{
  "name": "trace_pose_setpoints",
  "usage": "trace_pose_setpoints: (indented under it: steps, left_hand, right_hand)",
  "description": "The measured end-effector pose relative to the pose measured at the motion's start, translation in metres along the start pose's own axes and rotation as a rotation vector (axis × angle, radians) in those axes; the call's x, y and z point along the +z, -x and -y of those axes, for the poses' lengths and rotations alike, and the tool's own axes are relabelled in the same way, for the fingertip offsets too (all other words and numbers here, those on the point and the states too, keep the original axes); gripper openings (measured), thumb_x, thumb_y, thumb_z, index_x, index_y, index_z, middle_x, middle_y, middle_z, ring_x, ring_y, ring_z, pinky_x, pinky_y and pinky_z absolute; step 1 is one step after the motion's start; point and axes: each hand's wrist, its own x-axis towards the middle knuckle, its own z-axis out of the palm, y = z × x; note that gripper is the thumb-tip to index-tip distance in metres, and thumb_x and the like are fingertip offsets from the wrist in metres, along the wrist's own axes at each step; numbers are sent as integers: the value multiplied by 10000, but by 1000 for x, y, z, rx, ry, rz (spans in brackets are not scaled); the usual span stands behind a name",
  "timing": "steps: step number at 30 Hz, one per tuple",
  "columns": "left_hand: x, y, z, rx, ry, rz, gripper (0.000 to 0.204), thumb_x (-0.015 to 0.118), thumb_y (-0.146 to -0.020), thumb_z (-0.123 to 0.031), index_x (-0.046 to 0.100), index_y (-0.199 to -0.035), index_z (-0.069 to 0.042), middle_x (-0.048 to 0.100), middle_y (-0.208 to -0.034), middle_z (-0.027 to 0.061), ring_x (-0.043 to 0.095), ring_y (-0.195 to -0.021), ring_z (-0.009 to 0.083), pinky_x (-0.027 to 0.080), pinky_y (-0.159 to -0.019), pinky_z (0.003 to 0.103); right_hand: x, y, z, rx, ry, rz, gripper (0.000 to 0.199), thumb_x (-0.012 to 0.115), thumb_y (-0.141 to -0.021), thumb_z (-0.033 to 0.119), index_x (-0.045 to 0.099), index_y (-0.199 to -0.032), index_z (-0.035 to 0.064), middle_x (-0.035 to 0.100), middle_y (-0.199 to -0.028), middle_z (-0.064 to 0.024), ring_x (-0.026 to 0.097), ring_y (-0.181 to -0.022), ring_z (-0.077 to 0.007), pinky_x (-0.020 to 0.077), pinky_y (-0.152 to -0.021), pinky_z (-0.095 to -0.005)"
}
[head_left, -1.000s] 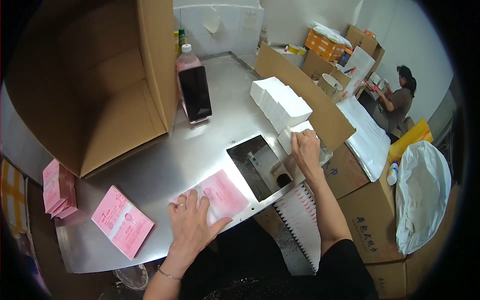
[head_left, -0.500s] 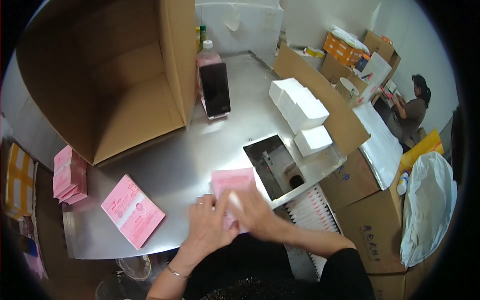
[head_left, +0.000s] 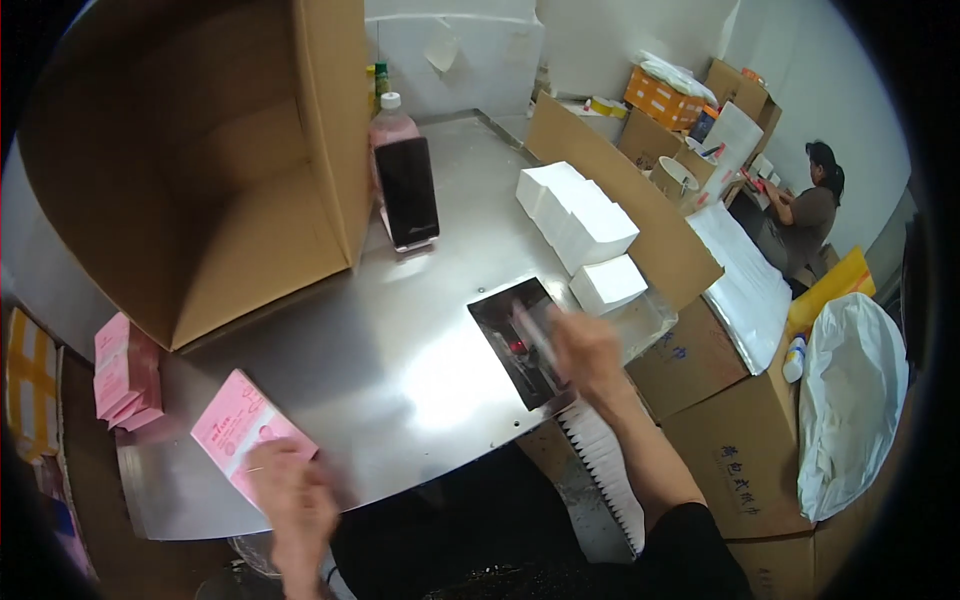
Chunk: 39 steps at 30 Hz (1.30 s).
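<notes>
My right hand (head_left: 592, 358), smeared by motion, is at the right edge of the dark rectangular opening (head_left: 495, 320) in the metal table. A blurred pink packet (head_left: 538, 328) reaches out from its fingers over the opening. My left hand (head_left: 290, 500) lies over the near end of a stack of flat pink printed sleeves (head_left: 238, 412) on the table's left side. Blur hides whether its fingers grip any of them. More pink sleeves (head_left: 126, 370) stand in a bundle at the far left. Stacks of white folded tissues (head_left: 580, 215) sit beyond the opening.
A big open cardboard box (head_left: 255, 270) takes up the back left. Near it a phone (head_left: 406, 192) leans on a stand before a bottle (head_left: 392, 120). Cartons (head_left: 740, 450) and a white plastic bag (head_left: 850, 400) crowd the right. Another person (head_left: 805, 215) sits at the back right.
My hands have parted: the right went right to the opening with the pink packet, the left moved left onto the sleeve stack. The view has shifted slightly.
</notes>
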Motion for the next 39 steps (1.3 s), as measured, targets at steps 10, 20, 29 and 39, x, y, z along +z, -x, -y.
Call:
trace_pose_setpoints:
  steps: [10,20,29,39]
  left_hand:
    - [-41,0,58,-192,-376,317,181,593,-837,-12,580,-1012,-53,543,-958,157,519,-972,359,363,-985,490]
    - [90,-21,-56,237,198,617,411,665,-712,-39,589,-1112,20,557,-1153,223,529,-1122,408,443,-922,441]
    - [102,-27,-78,58,-5,363,760,790,-652,-353,563,-1304,-37,387,-1500,284,334,-1401,465,273,-1069,630]
    - [91,-26,-63,87,-186,406,487,691,-823,-343,637,-1260,-135,550,-1258,190,501,-1088,367,362,-858,476]
  right_hand:
    - [-9,-17,-67,187,382,-78,139,645,-863,157,676,-891,25,596,-885,-124,561,-928,-312,422,-809,-459]
    - [16,3,7,-154,-103,-128,361,608,-815,14,619,-1170,-51,642,-1167,-199,648,-986,-379,506,-880,-537]
    - [29,3,114,-392,-116,447,257,610,-793,143,643,-982,-28,618,-923,-197,621,-967,-368,280,-1095,-671]
    - [-20,-21,-12,8,388,-288,219,649,-850,97,639,-1055,20,587,-906,-125,570,-906,-311,425,-805,-475]
